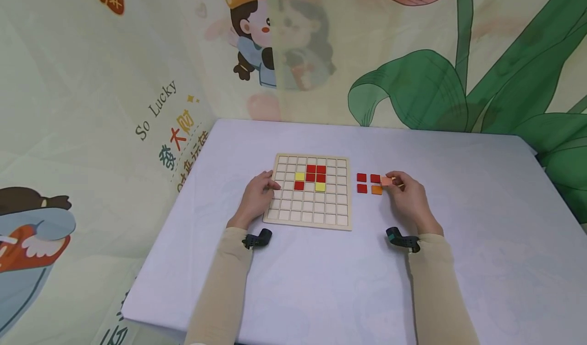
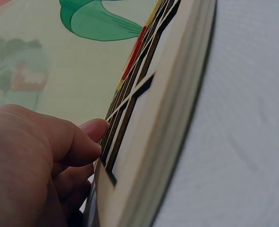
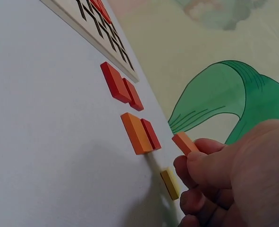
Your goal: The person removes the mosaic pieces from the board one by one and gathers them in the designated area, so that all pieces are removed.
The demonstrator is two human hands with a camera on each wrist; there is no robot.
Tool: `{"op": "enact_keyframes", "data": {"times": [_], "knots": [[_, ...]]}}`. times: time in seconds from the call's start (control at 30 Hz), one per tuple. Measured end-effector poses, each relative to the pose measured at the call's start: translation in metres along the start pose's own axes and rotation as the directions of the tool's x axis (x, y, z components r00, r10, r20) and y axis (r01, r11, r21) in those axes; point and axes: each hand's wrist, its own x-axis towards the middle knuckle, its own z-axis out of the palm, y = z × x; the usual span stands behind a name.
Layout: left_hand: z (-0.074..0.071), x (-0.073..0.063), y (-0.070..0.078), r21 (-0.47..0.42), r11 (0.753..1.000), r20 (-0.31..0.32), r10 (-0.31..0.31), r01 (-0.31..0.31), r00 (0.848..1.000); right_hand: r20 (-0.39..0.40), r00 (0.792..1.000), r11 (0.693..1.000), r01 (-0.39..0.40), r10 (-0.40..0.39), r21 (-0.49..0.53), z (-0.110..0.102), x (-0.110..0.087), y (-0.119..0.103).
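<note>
The right hand pinches a light-orange square tile, thin and plain-faced, above the tabletop; a loose pinch could drop it. Under the hand lies a yellow tile; leftward, red tiles and an orange tile, which a low sweep could scatter. Farther left, the left hand holds the wooden grid board by its edge.
</note>
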Motion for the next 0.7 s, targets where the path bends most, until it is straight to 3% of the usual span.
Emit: {"op": "enact_keyframes", "data": {"times": [0.23, 0.7], "knots": [[0.0, 0.0, 0.0, -0.005, 1.0, 0.004, -0.01, 0.01, 1.0, 0.031, 0.998, 0.999, -0.051, 0.051, -0.017, -0.009, -0.001, 0.007], [0.0, 0.0, 0.0, -0.016, 1.0, -0.003, -0.006, 0.006, 1.0, 0.05, 0.998, 0.994, -0.039, 0.044, -0.105, -0.019, -0.006, 0.015]]}}
